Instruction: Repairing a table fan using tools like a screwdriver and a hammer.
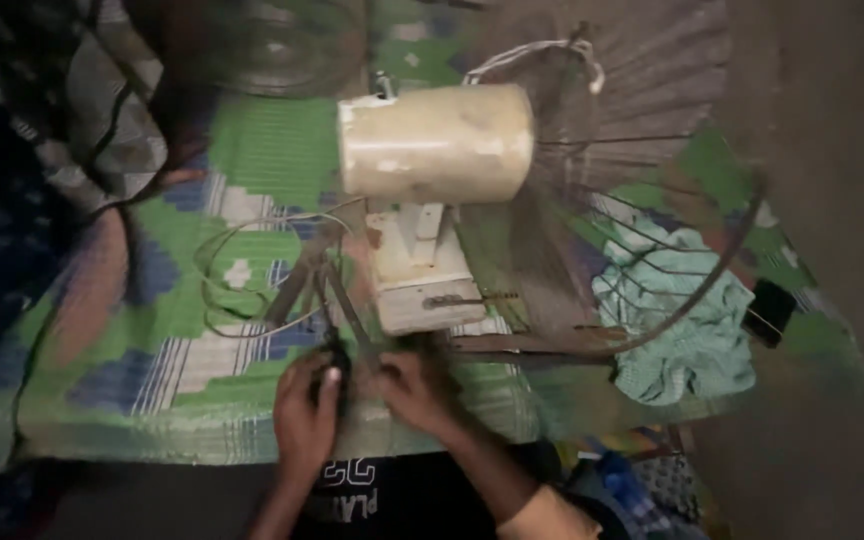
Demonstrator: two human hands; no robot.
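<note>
A dismantled electric fan lies on a green, blue and white patterned mat (252, 150). Its cream motor housing (437, 143) sits at the centre, over a white base piece (417, 275). The round wire guard (642, 250) spreads to the right. My left hand (304, 415) and my right hand (407, 392) are close together at the mat's near edge. Both grip a small dark tool or part (337, 362) near thin metal rods (302, 280); blur hides what it is.
A light green checked cloth (687, 320) lies under the wire guard at right, beside a small black object (772, 312). Thin wire loops (242, 270) curl left of the base. Patterned fabric (72, 110) is at upper left. A second fan guard (277, 45) lies at the top.
</note>
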